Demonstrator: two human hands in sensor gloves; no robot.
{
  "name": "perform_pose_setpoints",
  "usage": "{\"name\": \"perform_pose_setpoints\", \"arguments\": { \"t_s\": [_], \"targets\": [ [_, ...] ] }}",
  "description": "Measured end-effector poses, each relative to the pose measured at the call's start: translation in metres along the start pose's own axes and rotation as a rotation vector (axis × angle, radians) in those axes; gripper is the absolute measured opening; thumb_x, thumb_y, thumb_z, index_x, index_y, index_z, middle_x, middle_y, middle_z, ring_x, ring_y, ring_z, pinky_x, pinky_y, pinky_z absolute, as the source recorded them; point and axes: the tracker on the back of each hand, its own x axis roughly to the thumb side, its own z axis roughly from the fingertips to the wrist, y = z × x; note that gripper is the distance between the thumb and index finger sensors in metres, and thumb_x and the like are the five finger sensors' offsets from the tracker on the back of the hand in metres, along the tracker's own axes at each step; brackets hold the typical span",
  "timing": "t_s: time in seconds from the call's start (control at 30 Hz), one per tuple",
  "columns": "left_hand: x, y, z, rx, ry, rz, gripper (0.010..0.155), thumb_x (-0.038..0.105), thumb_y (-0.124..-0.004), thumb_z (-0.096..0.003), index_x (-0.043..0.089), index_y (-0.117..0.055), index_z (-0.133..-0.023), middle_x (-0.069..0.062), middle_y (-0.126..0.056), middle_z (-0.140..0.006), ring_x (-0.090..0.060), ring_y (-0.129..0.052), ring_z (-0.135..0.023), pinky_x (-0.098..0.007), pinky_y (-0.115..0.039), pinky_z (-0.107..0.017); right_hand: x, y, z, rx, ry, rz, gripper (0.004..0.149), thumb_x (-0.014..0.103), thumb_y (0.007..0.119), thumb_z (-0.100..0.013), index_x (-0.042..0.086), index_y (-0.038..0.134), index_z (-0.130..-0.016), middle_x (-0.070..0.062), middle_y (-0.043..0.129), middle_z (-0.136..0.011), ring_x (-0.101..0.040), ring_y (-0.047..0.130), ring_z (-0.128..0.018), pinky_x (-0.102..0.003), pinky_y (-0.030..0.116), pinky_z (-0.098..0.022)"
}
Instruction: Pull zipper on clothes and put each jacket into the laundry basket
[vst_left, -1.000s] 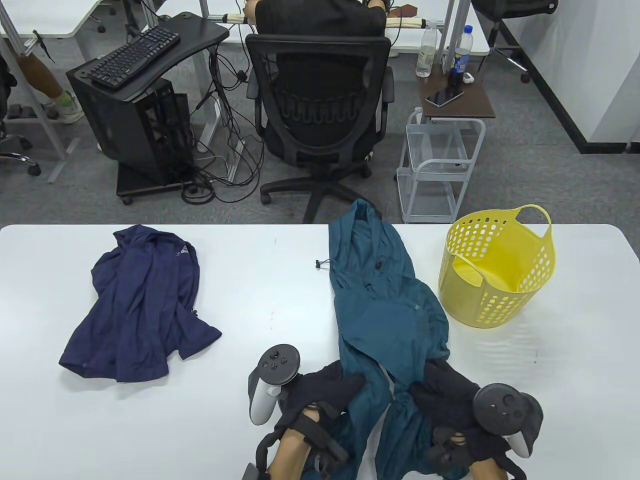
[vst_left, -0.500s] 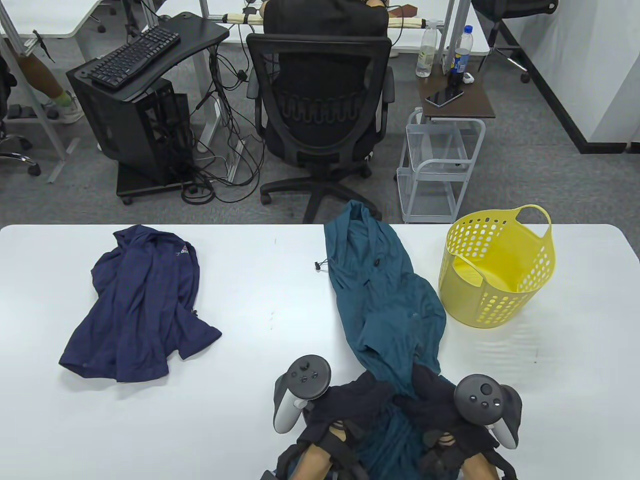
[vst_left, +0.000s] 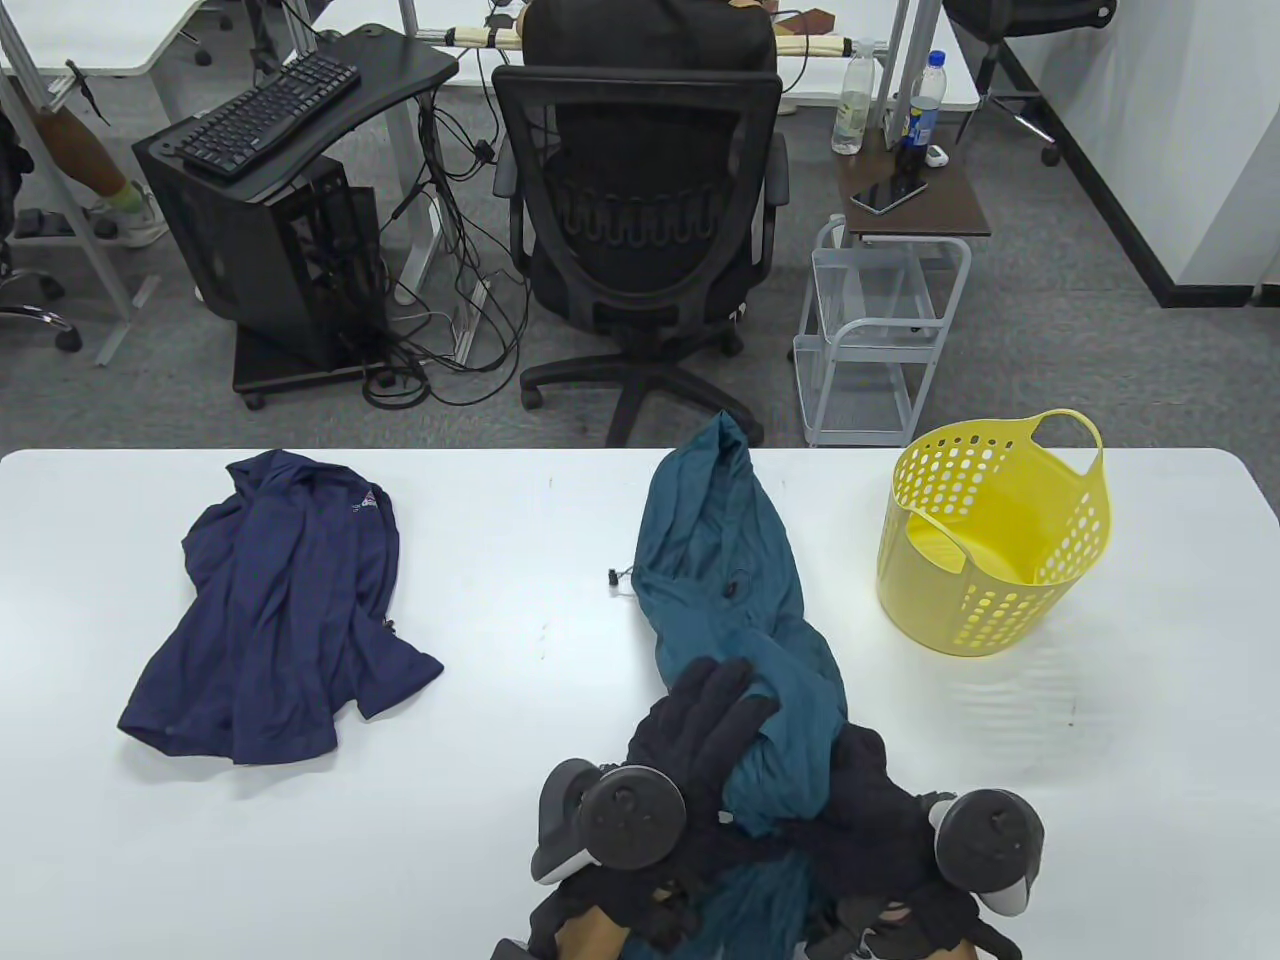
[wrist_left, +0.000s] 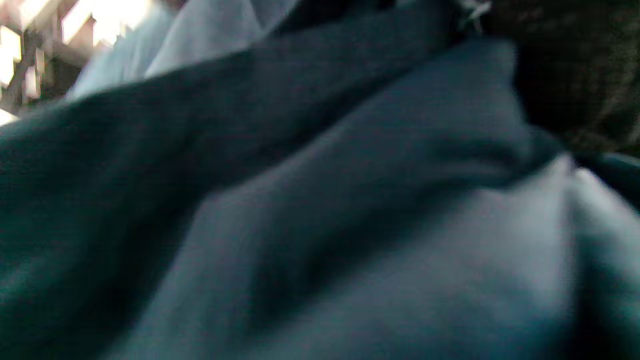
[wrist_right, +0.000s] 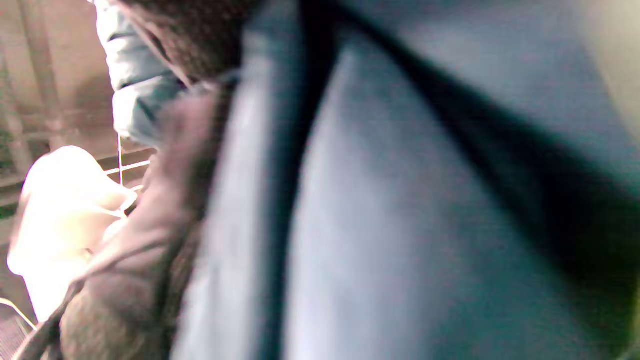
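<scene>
The left hand (vst_left: 700, 725) lies on the bunched teal jacket (vst_left: 735, 600), fingers out fairly straight over a fold. The right hand (vst_left: 880, 800), just right of it, is dug into the same cloth; its grasp cannot be told. Both wrist views show only blurred teal fabric. The yellow basket (vst_left: 990, 540) stands beyond the right hand, the navy jacket (vst_left: 285, 605) well left of the left hand.

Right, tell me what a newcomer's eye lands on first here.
First the teal jacket, bunched in a long heap from the table's far edge down to the near edge, where both gloved hands are on it. Then the yellow basket, upright to its right, and the navy jacket lying apart at the left.
</scene>
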Motion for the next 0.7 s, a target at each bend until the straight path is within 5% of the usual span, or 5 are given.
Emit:
{"name": "perform_pose_setpoints", "arguments": {
  "t_s": [0.2, 0.3, 0.37, 0.5, 0.7],
  "targets": [
    [-0.014, 0.009, 0.003, 0.142, 0.046, 0.037, 0.072, 0.056, -0.099, -0.0248, 0.046, -0.068, -0.089, 0.014, -0.096, -0.082, -0.008, -0.107, -0.056, -0.047, -0.084, -0.055, -0.006, -0.017, 0.001, 0.133, 0.011, -0.188, 0.062, 0.045, 0.091, -0.046, 0.026, 0.075, -0.103, -0.004, 0.074, -0.113, -0.04, 0.074, -0.099, -0.065, 0.059, -0.07],
    [-0.022, 0.013, 0.004, 0.137, 0.076, 0.07, 0.066, 0.053, -0.099, -0.0267, 0.044, -0.073, -0.087, 0.011, -0.099, -0.079, -0.012, -0.107, -0.052, -0.049, -0.083, -0.053, -0.012, -0.041, 0.008, -0.129, 0.027, -0.189, 0.06, 0.051, 0.096, -0.042, 0.03, 0.082, -0.096, 0.0, 0.085, -0.104, -0.033, 0.088, -0.088, -0.055, 0.071, -0.066],
    [-0.016, 0.013, 0.003, 0.13, 0.058, 0.044, 0.066, 0.053, -0.099, -0.0271, 0.044, -0.073, -0.087, 0.012, -0.098, -0.079, -0.011, -0.106, -0.054, -0.049, -0.083, -0.053, -0.017, -0.044, 0.008, -0.189, 0.068, -0.078, 0.087, 0.058, 0.099, -0.036, 0.029, 0.062, -0.109, -0.003, 0.06, -0.12, -0.04, 0.063, -0.104, -0.059, 0.059, -0.072],
    [0.013, 0.01, 0.002, 0.142, -0.013, -0.012, 0.067, 0.056, -0.098, -0.0272, 0.048, -0.07, -0.088, 0.017, -0.097, -0.082, -0.013, -0.098, -0.071, -0.052, -0.078, -0.06, -0.031, -0.007, -0.001, 0.245, 0.211, 0.083, 0.128, 0.072, 0.094, -0.031, 0.021, 0.01, -0.113, -0.01, 0.001, -0.123, -0.05, 0.006, -0.108, -0.072, 0.022, -0.073],
    [0.029, 0.009, 0.008, 0.213, -0.017, -0.069, 0.071, 0.06, -0.096, -0.0259, 0.052, -0.066, -0.089, 0.024, -0.097, -0.079, -0.012, -0.09, -0.084, -0.051, -0.075, -0.063, -0.029, 0.025, -0.008, 0.016, 0.194, 0.133, 0.105, 0.058, 0.102, -0.032, 0.028, 0.038, -0.11, -0.002, 0.065, -0.113, -0.036, 0.079, -0.098, -0.066, 0.059, -0.07]
  ]
}}
